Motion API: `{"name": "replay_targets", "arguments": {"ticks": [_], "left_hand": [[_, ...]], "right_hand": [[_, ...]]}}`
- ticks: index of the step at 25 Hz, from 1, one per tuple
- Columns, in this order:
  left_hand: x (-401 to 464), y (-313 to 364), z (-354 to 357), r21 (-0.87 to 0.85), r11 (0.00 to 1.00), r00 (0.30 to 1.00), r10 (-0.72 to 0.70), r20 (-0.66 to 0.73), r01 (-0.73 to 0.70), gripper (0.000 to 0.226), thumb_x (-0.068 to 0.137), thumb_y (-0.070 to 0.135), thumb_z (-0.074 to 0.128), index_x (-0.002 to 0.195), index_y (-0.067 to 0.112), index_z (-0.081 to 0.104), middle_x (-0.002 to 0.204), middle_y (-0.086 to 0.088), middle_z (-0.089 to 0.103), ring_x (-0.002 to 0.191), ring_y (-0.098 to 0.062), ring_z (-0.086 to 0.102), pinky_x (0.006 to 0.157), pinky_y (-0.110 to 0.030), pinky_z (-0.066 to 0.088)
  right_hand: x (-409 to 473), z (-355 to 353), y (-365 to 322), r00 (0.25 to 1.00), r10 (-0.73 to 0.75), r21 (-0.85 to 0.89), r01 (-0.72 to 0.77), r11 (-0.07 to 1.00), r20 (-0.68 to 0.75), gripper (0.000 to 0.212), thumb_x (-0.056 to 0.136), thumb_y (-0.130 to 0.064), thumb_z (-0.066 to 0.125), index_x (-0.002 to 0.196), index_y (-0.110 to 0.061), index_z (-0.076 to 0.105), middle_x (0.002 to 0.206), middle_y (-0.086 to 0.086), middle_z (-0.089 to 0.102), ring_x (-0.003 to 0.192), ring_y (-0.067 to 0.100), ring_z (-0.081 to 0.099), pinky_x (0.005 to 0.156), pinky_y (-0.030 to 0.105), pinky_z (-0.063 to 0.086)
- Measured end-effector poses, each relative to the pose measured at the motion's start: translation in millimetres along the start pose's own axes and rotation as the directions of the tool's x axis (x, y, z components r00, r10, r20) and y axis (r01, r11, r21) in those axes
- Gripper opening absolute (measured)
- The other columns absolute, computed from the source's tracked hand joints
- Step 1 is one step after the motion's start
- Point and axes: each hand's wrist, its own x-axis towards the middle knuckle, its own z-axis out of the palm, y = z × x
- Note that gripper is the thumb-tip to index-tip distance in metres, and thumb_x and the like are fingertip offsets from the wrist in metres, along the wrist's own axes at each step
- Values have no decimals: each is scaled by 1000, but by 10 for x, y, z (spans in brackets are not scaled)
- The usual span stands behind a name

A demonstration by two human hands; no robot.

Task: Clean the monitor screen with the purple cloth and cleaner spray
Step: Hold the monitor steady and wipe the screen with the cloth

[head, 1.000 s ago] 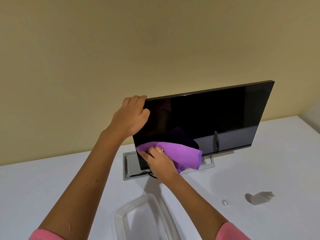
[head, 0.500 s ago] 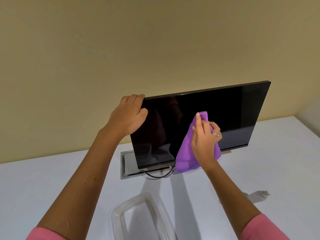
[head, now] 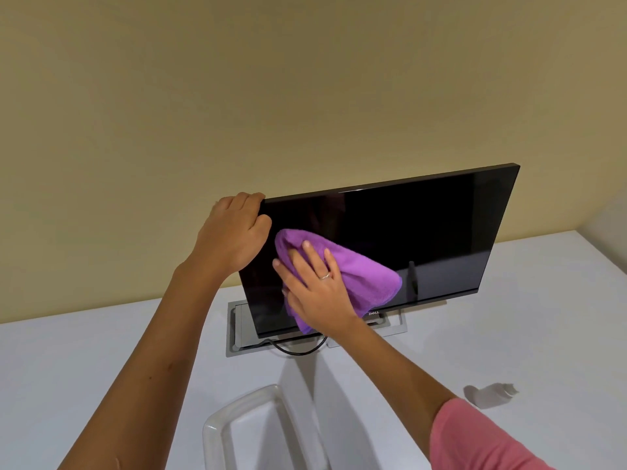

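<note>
A black monitor (head: 424, 232) stands tilted back on a white table, its screen dark and glossy. My left hand (head: 234, 232) grips its upper left corner, fingers curled over the top edge. My right hand (head: 315, 286) lies flat with spread fingers on the purple cloth (head: 359, 273), pressing it against the lower left part of the screen. A small clear spray bottle (head: 492, 395) lies on its side on the table at the right, apart from both hands.
The monitor's grey stand base (head: 237, 340) rests on the white table (head: 101, 361), with a black cable (head: 298, 351) looping in front. A clear plastic tray (head: 237, 418) sits near the front edge. A beige wall (head: 271, 96) rises behind.
My right hand swept the cloth from the lower left up to the screen's middle, then back left. It is now flat on the cloth. The left hand kept its grip.
</note>
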Motion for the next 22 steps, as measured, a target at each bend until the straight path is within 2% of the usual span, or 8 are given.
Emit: {"name": "replay_targets", "arguments": {"ticks": [2, 5, 7, 8, 12, 15, 18, 22], "left_hand": [[28, 62, 14, 120, 993, 1000, -25, 1, 24, 58, 87, 32, 23, 137, 8, 39, 138, -12, 46, 129, -32, 34, 114, -48, 15], [71, 212, 71, 195, 979, 998, -61, -13, 62, 52, 92, 25, 29, 139, 4, 35, 140, -15, 44, 135, -31, 29, 116, -49, 2], [96, 333, 124, 211, 977, 999, -29, -23, 34, 54, 91, 25, 29, 141, 4, 33, 141, -15, 43, 138, -29, 27, 116, -50, 1], [118, 398, 152, 215, 976, 1000, -7, -25, 12, 54, 91, 25, 29, 141, 4, 33, 142, -14, 43, 138, -29, 27, 116, -50, 2], [259, 727, 248, 210, 976, 999, 52, 13, -53, 54, 91, 25, 28, 141, 5, 33, 144, -13, 41, 140, -28, 24, 116, -49, 1], [392, 969, 330, 226, 968, 993, 103, 57, -113, 56, 91, 26, 26, 142, 5, 31, 142, -12, 43, 139, -26, 26, 116, -49, 0], [472, 1153, 422, 216, 962, 986, 157, 53, -164, 55, 91, 26, 28, 142, 6, 31, 141, -11, 44, 136, -25, 30, 117, -47, -1], [509, 1210, 487, 198, 964, 985, 174, 23, -175, 54, 90, 25, 31, 142, 8, 32, 142, -11, 44, 133, -27, 35, 117, -44, 4]], "right_hand": [[-238, 48, 60, 986, -49, -54, 58, 997, 160, 61, 89, -38, 51, 145, -28, 31, 145, 4, 44, 140, 28, 24, 112, 55, 17], [-559, 71, 279, 966, 10, -124, 23, 992, 257, 73, 83, -40, 53, 148, -26, 22, 152, 7, 30, 143, 31, 14, 111, 59, 13], [-735, 25, 504, 953, 161, -147, -126, 981, 257, 72, 85, -40, 44, 149, -24, 16, 155, 11, 13, 145, 34, 2, 110, 62, 16], [-790, -17, 633, 935, 264, -152, -233, 960, 238, 70, 85, -39, 40, 149, -22, 16, 155, 13, 11, 145, 36, 2, 109, 63, 20], [-776, -233, 1178, 781, 603, -77, -599, 797, 166, 60, 88, -29, 33, 146, -14, 22, 151, 22, 28, 138, 44, 20, 103, 64, 33], [-546, -333, 1477, 706, 704, 75, -708, 702, 80, 62, 88, -26, 33, 146, -16, 15, 152, 20, 28, 141, 43, 12, 108, 63, 25], [-281, -387, 1535, 791, 612, 94, -608, 788, -6, 65, 85, -27, 38, 147, -19, 19, 152, 16, 29, 142, 40, 8, 110, 61, 17], [-52, -366, 1316, 961, 273, 24, -272, 962, -50, 67, 82, -32, 47, 145, -25, 26, 154, 5, 26, 145, 36, 6, 109, 64, 16]]}}
